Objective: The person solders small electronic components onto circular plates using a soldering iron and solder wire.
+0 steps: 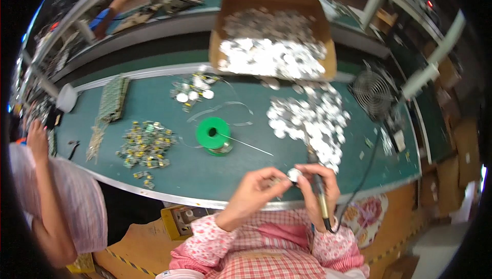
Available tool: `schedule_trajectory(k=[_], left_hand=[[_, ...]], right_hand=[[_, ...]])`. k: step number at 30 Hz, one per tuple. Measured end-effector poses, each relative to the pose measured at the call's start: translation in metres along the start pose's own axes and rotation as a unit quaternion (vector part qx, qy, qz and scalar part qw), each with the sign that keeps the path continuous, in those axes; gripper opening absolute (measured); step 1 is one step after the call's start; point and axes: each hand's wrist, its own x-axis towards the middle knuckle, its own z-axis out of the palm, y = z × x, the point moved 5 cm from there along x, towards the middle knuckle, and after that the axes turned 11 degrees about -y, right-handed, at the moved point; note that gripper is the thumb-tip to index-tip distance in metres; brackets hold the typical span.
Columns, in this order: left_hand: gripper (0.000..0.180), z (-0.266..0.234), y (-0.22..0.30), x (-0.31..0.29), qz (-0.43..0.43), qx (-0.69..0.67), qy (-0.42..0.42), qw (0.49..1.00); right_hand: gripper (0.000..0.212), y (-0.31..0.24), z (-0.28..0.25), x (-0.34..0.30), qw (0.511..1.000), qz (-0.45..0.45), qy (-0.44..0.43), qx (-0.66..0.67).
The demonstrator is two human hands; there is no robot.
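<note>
My right hand (320,187) is closed round a soldering iron (321,197), its tip pointing away from me toward the pile of white discs (325,120). The thumb and forefinger of that hand also reach a small white disc (294,174) at the table's front edge. My left hand (256,189) is pinched just left of this disc; something small and pale shows at its fingertips, too blurred to name. Left of centre stands a green spool of solder wire (213,134), a loose end of wire stretching from it toward my hands.
A cardboard box (215,56) of white discs stands at the back. Small green and yellow parts (147,144) lie in a heap at left, near stacked circuit boards (114,97). A black fan (374,92) is at right, with the iron's cord nearby. A co-worker's arm (48,192) is at left.
</note>
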Motion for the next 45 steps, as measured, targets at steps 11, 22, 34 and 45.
schedule_trajectory(k=[11,22,34,45], left_hand=[[0.012,-0.005,0.003,0.005,0.022,0.124,-0.015,0.992],[0.01,-0.012,0.003,0.006,-0.015,0.221,-0.027,0.975],[0.01,-0.017,0.004,0.007,0.017,0.249,0.005,0.968],[0.01,-0.031,0.007,0.012,0.024,0.025,0.041,0.999]], right_hand=[[0.021,-0.002,-0.008,0.0,0.998,-0.037,-0.052,-0.025],[0.026,-0.005,-0.006,0.004,0.992,-0.062,-0.084,-0.069],[0.028,-0.001,-0.002,0.012,0.987,-0.057,-0.121,-0.092],[0.028,-0.033,-0.019,0.014,0.982,-0.066,-0.039,-0.174]])
